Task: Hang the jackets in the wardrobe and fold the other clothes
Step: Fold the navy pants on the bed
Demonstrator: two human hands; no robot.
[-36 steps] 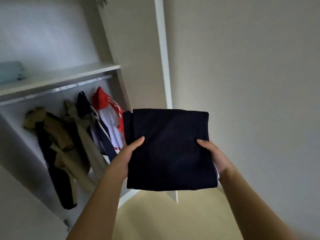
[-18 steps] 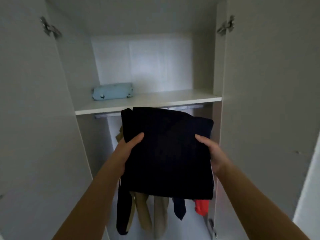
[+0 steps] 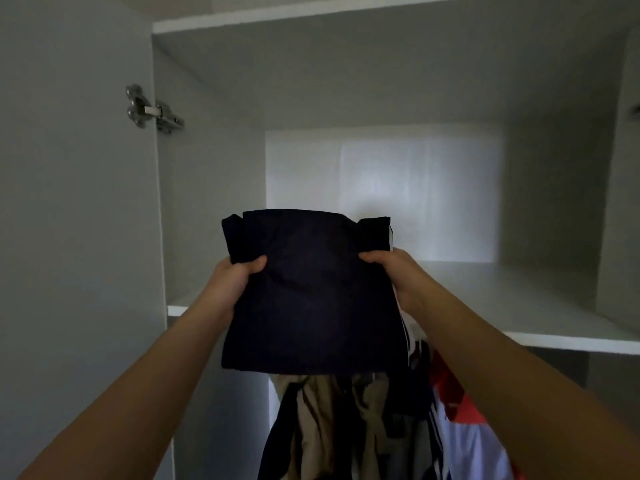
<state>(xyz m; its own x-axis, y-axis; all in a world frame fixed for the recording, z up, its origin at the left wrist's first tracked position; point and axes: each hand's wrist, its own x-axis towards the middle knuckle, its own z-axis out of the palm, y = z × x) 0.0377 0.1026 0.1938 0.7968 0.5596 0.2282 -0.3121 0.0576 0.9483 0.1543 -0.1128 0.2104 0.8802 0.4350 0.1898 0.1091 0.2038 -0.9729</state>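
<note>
Nearest, the left hand [image 3: 237,282] and right hand [image 3: 393,270] are raised and apart, each pinching one side edge of the folded navy garment [image 3: 311,299]. It is held in the air before the wardrobe shelf [image 3: 519,303], flat face toward the camera, its long axis near upright. Below, jackets [image 3: 329,420] hang already. The folding looks done, and shelving this piece remains

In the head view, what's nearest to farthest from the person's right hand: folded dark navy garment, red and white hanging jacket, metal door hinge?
1. The folded dark navy garment: held in the right hand.
2. The red and white hanging jacket: just below, to the right.
3. The metal door hinge: upper left, on the door.
</note>
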